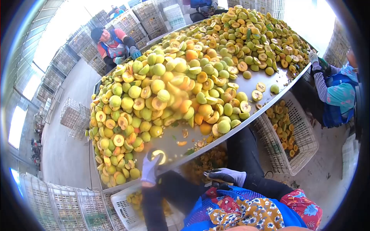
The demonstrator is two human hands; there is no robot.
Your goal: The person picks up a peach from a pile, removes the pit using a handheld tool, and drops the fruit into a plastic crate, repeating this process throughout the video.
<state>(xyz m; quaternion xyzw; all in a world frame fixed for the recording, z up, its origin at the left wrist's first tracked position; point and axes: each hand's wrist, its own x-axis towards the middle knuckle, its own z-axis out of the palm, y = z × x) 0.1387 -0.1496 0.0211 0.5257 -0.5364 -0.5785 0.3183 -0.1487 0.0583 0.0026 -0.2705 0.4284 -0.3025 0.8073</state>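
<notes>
My left hand, in a pale lavender glove, is at the near edge of a metal table. Its thumb and fingers are closed on a yellow stone-fruit half, slightly blurred. My right hand, in a grey and dark glove, is closed above my lap. A small dark thing sticks out at its fingertips, too unclear to name. Beyond both hands, a large heap of green-yellow stone fruit, many pieces halved, covers much of the metal table. Some fruit in the middle of the heap is smeared by motion.
A crate with fruit halves stands on the floor at right; another white crate is below my left arm. Co-workers sit at the far left, far side and right of the table. Stacked crates stand at left.
</notes>
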